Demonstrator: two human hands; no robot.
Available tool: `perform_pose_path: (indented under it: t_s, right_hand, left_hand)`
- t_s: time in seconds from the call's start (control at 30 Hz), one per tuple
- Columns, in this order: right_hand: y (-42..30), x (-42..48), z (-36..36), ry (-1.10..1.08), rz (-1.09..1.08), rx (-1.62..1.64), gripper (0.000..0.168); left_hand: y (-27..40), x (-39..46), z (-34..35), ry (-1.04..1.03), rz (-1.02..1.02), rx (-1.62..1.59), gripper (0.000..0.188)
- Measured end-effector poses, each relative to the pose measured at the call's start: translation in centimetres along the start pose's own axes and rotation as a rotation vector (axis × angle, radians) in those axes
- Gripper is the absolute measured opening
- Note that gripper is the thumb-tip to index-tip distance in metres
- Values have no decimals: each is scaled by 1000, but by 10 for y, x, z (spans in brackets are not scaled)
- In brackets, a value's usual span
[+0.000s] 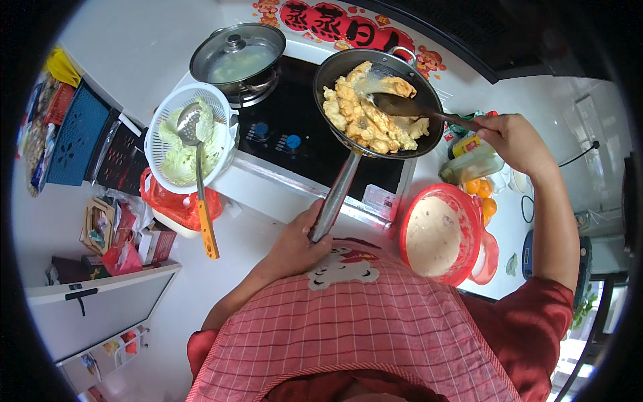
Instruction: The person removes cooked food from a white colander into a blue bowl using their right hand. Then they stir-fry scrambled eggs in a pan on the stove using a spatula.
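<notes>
My left hand [300, 240] grips the metal handle [337, 196] of a dark frying pan [325, 83] on the right side of the stove. Golden pieces of what looks like fried egg [354, 108] fill much of the pan. My right hand [517, 143] is closed round the handle of a dark spatula [402, 105], whose blade rests among the pieces. Nearest my body on the right, a red plastic bowl [476, 236] holds a pale, thick batter-like mix [433, 236].
A lidded pan [246, 58] sits on the left burner of the black glass stove [301, 95]. In front of it, a white colander [153, 133] holds cabbage leaves [176, 161] and a slotted ladle [190, 125] with its orange handle jutting out. Bottles [467, 163] and oranges [485, 188] stand at right.
</notes>
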State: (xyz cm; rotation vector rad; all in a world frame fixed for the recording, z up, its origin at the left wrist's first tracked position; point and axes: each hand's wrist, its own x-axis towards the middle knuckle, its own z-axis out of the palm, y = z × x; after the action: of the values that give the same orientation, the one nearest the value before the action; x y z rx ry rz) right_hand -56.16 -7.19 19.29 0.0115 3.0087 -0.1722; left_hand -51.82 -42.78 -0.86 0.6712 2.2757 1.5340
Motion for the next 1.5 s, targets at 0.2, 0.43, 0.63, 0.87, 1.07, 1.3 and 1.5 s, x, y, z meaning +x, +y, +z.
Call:
perform_pose_path:
  t_s: [0.2, 0.43, 0.63, 0.87, 1.07, 1.3, 1.5]
  right_hand:
    - [-45, 18, 11, -71, -18, 206, 27]
    - [-51, 17, 79, -52, -160, 129, 30]
    - [-67, -6, 121, -9, -161, -221, 47]
    - [-53, -20, 136, 172, -121, -199, 46]
    - [-47, -19, 129, 238, -28, -108, 36]
    - [-37, -19, 119, 260, 2, 47, 33]
    - [-16, -38, 88, 247, 43, 152, 28]
  left_hand:
    - [1, -3, -2, -24, -80, -20, 67]
    - [20, 4, -8, -68, -92, -29, 65]
    - [3, 1, -2, -4, 8, -16, 65]
    - [10, 3, -7, -47, -29, -5, 61]
    - [6, 4, -7, -51, 7, 9, 63]
    - [10, 4, -7, -74, -33, -26, 63]
    - [16, 5, -5, -45, -58, -50, 60]
